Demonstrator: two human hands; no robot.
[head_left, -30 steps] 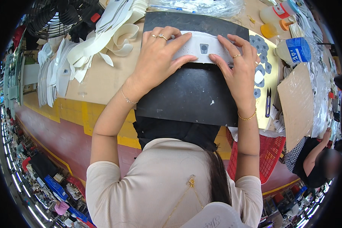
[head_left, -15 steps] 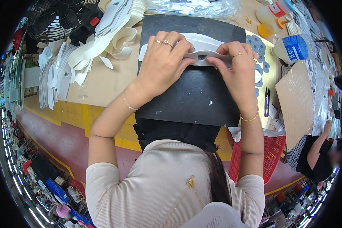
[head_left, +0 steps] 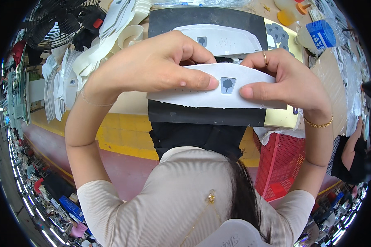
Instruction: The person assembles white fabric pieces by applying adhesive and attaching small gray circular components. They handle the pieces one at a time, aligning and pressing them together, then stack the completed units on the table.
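Note:
Between my two hands a curved white fabric-like piece [head_left: 193,98] is raised toward me. On its middle sits a small grey patch [head_left: 228,85] with a dark tree shape. My left hand [head_left: 165,68] grips it with the thumb just left of the patch and the fingers behind. From the other side my right hand [head_left: 288,80] pinches it, thumb on the front, fingers partly hidden. Beyond it, a similar white piece [head_left: 231,40] with its own grey patch lies on the black mat [head_left: 251,24].
At the left are white strips [head_left: 115,24], a stack of white pieces [head_left: 55,82] and a black fan [head_left: 55,24]. At right lie a yellow sheet with grey patches [head_left: 276,35], a blue-labelled bottle [head_left: 317,35] and cardboard [head_left: 332,82]. Below stands a red basket [head_left: 276,164].
Both hands have come up and nearer with one white piece, its patch now facing me. Another white piece stays behind on the mat. My elbows have spread outward.

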